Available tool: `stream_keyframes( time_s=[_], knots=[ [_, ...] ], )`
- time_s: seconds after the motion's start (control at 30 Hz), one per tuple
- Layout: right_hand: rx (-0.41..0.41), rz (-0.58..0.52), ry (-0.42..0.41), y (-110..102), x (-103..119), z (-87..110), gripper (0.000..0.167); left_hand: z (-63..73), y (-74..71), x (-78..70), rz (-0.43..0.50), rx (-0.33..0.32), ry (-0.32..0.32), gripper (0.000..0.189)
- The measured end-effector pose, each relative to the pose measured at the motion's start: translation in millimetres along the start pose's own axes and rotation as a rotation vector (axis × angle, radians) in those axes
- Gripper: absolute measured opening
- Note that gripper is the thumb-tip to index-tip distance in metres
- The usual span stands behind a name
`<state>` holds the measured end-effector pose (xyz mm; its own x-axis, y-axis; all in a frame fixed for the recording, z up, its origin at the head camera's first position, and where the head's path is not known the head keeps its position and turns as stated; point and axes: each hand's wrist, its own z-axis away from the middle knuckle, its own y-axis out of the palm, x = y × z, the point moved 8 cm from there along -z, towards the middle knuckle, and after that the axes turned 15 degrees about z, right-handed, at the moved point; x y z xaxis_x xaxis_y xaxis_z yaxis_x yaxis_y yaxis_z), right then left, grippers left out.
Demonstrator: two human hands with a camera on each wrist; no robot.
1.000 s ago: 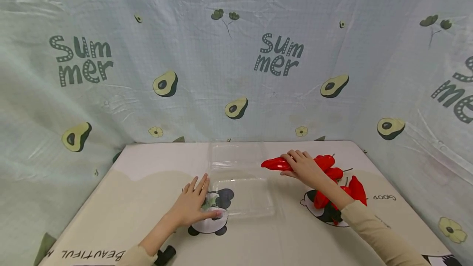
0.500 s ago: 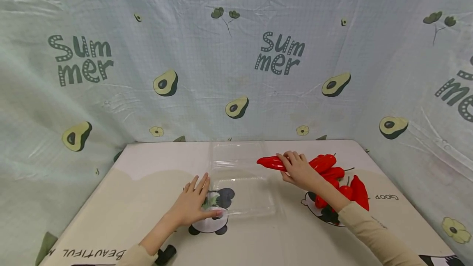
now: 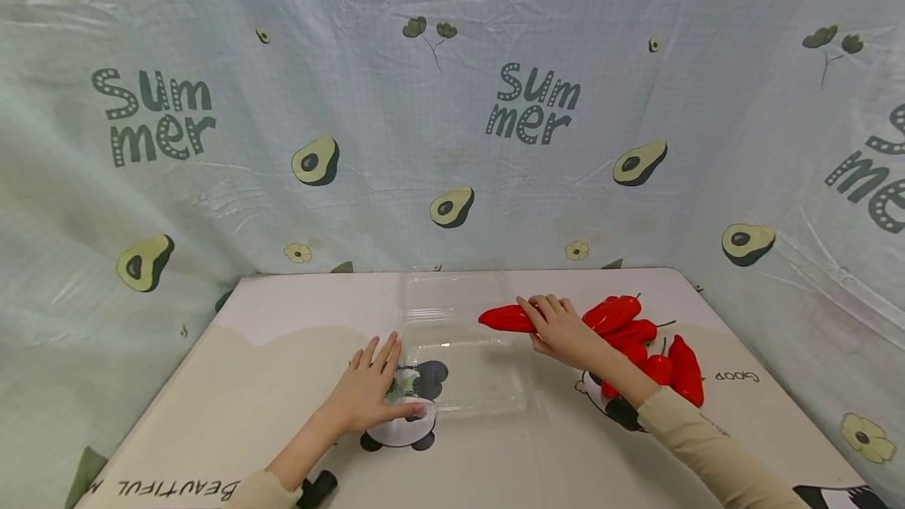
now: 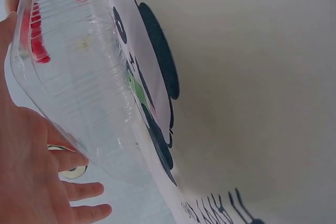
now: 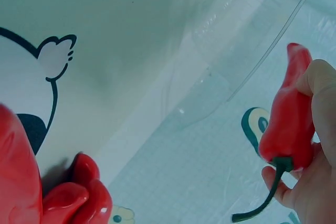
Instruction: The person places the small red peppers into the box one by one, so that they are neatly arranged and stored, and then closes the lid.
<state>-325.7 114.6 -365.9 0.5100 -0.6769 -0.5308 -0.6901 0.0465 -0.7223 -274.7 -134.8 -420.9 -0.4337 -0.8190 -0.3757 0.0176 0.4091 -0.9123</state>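
From the head view, I have an open clear container (image 3: pixel 488 383) mid-desk (image 3: pixel 495 466). At its 8 o'clock the left hand (image 3: pixel 371 387) has straight, spread fingers along the side. At its 2 o'clock the right hand (image 3: pixel 562 332) grips a red pepper (image 3: pixel 505 318), tip pointing to 9 over the container's hinge edge; I can't tell how high it is. More peppers (image 3: pixel 686 371) are heaped at 3 o'clock.

On the left wrist feed, I see the left fingers extended and holding nothing, apparently bracing the container's wall. Red shows through the plastic towards 11.

On the right wrist feed, fingers and thumb pinch the pepper's body; its green stem (image 5: pixel 266 203) trails free to 7 o'clock. I judge the step to be carrying this pepper to the container. The next move seems to call for steering towards 8, lowering, then releasing, while the left hand steadies the wall.
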Motion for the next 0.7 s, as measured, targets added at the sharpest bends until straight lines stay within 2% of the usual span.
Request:
stream_keyframes(
  time_s=[0.23, 0.7],
  knots=[
    [0.031, -0.055, -0.015, 1, 7, -3.3, 0.051, 1.9, -0.6, -1.0, -0.023, -0.009, 0.005, 0.103],
    [0.003, -0.081, -0.054, 3, 19, -14.6, 0.049, 2.7, -3.5, -4.0, -0.025, -0.029, 0.029, 0.098]
  ],
)
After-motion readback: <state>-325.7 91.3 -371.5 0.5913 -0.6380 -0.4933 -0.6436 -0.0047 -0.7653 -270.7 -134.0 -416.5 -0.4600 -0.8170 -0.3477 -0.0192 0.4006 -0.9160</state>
